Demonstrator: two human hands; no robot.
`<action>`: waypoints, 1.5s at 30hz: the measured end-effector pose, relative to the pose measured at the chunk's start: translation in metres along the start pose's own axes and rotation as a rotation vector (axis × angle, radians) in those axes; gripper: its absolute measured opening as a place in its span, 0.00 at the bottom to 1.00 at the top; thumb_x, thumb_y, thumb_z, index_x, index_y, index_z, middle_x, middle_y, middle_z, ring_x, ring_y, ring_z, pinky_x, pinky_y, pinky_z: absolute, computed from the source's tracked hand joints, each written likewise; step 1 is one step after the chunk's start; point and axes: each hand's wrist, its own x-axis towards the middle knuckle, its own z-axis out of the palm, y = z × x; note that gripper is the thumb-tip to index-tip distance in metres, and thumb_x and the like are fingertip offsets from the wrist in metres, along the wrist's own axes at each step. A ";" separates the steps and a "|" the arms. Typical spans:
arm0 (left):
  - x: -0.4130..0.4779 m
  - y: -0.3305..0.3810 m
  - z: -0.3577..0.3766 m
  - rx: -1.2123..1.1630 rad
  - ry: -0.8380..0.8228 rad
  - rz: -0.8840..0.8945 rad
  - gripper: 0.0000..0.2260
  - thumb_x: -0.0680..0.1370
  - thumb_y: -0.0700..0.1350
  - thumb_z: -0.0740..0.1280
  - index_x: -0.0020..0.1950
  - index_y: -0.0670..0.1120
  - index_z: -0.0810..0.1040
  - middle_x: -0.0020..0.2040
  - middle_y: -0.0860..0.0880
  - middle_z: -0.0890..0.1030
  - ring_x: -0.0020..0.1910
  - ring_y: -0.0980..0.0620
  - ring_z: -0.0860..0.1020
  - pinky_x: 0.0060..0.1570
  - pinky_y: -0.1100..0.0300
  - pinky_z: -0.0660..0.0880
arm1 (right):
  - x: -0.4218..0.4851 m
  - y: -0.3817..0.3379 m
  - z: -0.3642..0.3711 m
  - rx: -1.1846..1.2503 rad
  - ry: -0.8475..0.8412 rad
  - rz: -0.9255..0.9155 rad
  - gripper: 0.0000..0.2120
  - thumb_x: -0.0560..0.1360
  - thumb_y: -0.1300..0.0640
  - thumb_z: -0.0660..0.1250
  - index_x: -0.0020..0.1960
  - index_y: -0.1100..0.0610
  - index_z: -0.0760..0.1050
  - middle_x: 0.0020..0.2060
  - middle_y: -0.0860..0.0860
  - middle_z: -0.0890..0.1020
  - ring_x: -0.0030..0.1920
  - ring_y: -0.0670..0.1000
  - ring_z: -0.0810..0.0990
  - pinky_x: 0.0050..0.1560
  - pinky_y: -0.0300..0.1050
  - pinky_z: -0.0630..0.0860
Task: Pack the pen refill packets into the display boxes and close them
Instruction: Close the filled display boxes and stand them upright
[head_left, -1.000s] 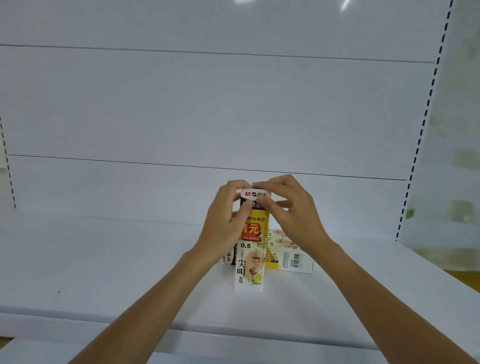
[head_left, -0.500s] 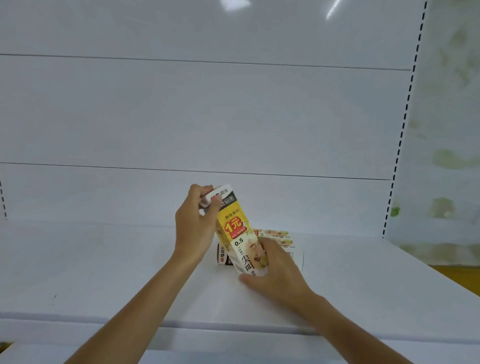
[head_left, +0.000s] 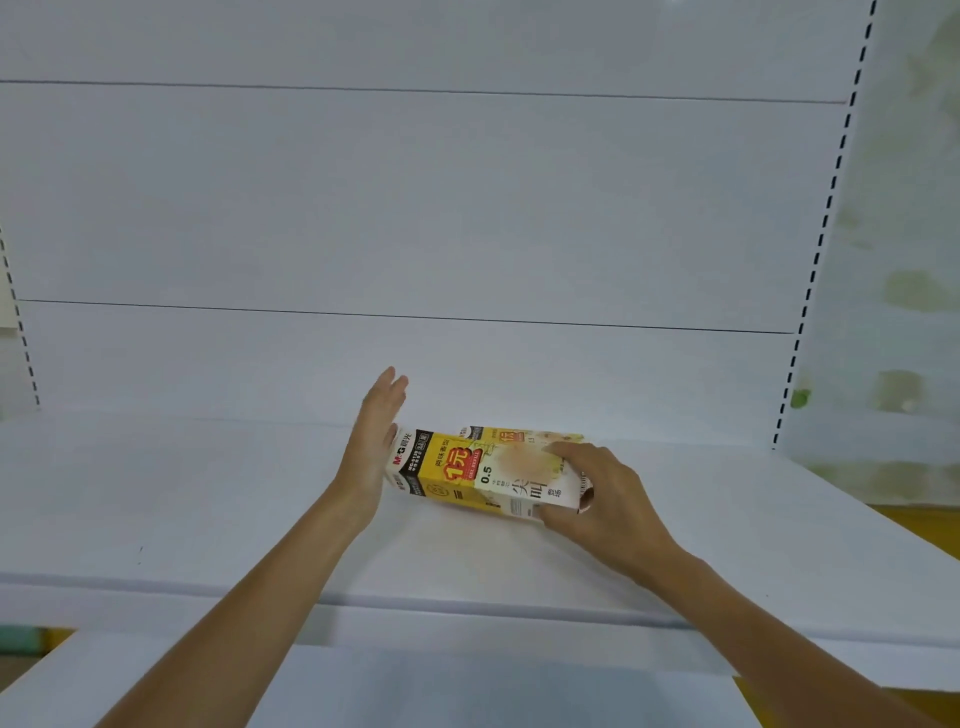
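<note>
Box is lying on its side on the shelf, its length running left to right and its printed yellow face turned up. The right hand is gripping the right end, with fingers curled over the top and the thumb at the near edge. The left hand is standing edge-on with fingers straight and together, holding nothing. Its palm is lying against the box's left end, the one with the brand strip, and seems to be pressing the flap there, though the contact itself is hidden behind the hand. A second box is lying just behind the first, touching it or nearly so.

Judging from this, the closing of this box is nearing its end. The risk is sitting at the left end: if the flap is not fully tucked, the palm's push may be crumpling it rather than seating it, or the flap may be springing open once the hand lifts, letting packets slide out. A push stronger than the right hand's bracing could be skewing the box into the second box
</note>
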 end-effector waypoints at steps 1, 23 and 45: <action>0.000 0.001 -0.002 -0.043 0.029 -0.011 0.22 0.81 0.55 0.50 0.74 0.50 0.60 0.73 0.51 0.64 0.72 0.55 0.62 0.73 0.54 0.56 | -0.001 0.002 0.000 0.005 -0.003 -0.005 0.27 0.67 0.55 0.73 0.65 0.49 0.70 0.58 0.44 0.73 0.59 0.48 0.72 0.56 0.48 0.75; -0.004 -0.039 0.000 0.468 -0.229 -0.243 0.32 0.76 0.66 0.46 0.71 0.47 0.65 0.70 0.46 0.69 0.71 0.47 0.64 0.70 0.53 0.58 | 0.002 0.033 -0.032 0.051 -0.162 0.184 0.37 0.67 0.39 0.67 0.72 0.44 0.57 0.65 0.40 0.60 0.70 0.44 0.54 0.72 0.49 0.55; 0.025 -0.052 0.031 0.409 -0.197 -0.424 0.28 0.78 0.66 0.45 0.66 0.51 0.71 0.62 0.43 0.78 0.59 0.42 0.76 0.66 0.48 0.68 | 0.053 0.049 0.002 0.440 -0.120 0.631 0.13 0.80 0.49 0.55 0.48 0.58 0.70 0.52 0.61 0.81 0.44 0.55 0.82 0.48 0.51 0.77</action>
